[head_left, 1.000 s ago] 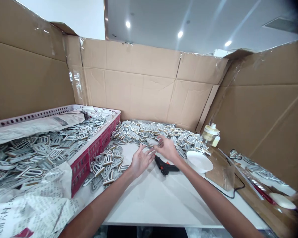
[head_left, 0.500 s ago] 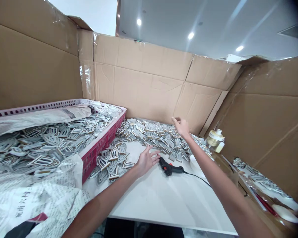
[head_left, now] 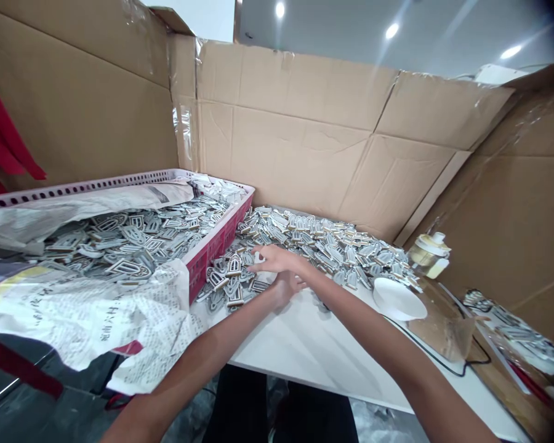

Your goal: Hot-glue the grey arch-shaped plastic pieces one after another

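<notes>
Beside the red crate point(head_left: 219, 249), my right grip point(head_left: 279, 259) lies over my left grip point(head_left: 286, 288), and I cannot tell whether either pinches anything; a careless sweep could scatter the arch-shaped badges point(head_left: 228, 283) heaped there.

Cardboard sheets point(head_left: 295, 141) wall the white table point(head_left: 314, 351), with a white dish point(head_left: 399, 299) and a lidded jar point(head_left: 429, 255) at right.

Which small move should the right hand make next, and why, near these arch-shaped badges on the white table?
I would probably lift the right hand a little first. It lies across the left hand, right beside the small pile of arch-shaped badges, so the hands look crowded. More room should make a single badge easier to pick.
</notes>
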Tool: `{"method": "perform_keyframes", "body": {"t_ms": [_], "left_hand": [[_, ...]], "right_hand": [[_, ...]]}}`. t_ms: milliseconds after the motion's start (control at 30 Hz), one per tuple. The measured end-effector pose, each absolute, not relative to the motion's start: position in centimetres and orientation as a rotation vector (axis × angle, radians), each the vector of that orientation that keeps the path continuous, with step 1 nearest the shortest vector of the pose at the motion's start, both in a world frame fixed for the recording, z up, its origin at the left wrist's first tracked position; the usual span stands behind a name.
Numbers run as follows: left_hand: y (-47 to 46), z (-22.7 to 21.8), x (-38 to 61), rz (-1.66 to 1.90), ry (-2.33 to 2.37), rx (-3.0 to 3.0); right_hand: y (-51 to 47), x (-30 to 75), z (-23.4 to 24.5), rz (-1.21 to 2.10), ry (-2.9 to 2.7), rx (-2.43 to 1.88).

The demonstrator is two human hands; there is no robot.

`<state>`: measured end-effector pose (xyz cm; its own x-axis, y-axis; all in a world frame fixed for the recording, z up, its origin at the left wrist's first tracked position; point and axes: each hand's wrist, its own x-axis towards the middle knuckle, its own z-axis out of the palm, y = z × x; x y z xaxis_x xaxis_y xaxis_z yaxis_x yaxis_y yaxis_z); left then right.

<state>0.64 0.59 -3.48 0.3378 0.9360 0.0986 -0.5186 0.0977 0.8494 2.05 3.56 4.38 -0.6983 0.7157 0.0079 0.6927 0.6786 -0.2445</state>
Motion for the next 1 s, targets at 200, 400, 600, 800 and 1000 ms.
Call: {"method": "perform_keyframes", "body": {"t_ms": [200, 400, 600, 800, 1000], "left_hand": [[0.7, -3.6, 0.3, 1.068, 0.5, 0.644], [1.0, -3.9, 0.7, 1.058, 0.462, 0.596], [0.3, -3.8, 0.9, 1.04, 0.429, 0.659], [0.0, -2.9, 0.9, 1.015, 0.448, 0.644], [1.0, -2.7, 0.3, 0.932, 0.544, 0.502]], "right_hand": [[3.1, -1.0, 3.9, 0.207, -2.779, -1.397], [3.6, -0.1, 3.7, 0.326, -2.673, -1.342], [3.3, 1.6, 3.7, 0.427, -2.48, -1.458], [2.7, 2.7, 4.3, 0.352, -2.394, -1.487], [0.8, 7.7, 8.2, 0.146, -2.3, -1.464]]}}
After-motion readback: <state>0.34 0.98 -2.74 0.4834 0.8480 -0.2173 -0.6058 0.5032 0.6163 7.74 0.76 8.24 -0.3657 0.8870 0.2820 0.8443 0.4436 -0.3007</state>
